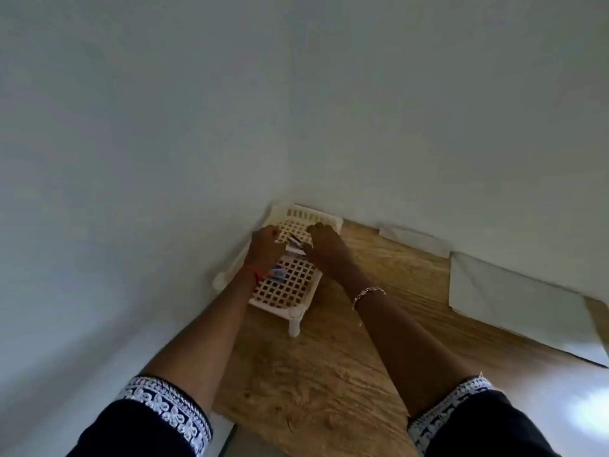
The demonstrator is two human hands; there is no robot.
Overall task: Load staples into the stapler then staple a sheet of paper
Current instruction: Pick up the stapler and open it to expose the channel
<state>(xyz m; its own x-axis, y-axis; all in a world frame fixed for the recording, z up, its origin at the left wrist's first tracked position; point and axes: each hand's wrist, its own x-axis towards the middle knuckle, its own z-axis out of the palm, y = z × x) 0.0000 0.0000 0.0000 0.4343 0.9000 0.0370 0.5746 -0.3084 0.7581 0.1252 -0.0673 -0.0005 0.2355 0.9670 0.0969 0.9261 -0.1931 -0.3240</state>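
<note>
My left hand (267, 247) and my right hand (324, 245) meet over a white lattice rack (290, 291) in the far corner of the wooden table (329, 374). Between the fingertips lies a small dark object with a yellow streak (295, 239), which looks like the stapler; my left fingers close on its near end. Just below it a small white box (294, 250) touches my right thumb, with the fingers curled over it. Both items are blurred and small. A blue item (278, 273) rests on the rack by my left wrist. A white paper sheet (514, 301) lies at the right.
Pale walls close the corner at the back and left. A smaller white sheet (415, 240) lies against the back wall. The rack stands on short legs (294, 324) above the table. The table's near edge runs diagonally at the bottom.
</note>
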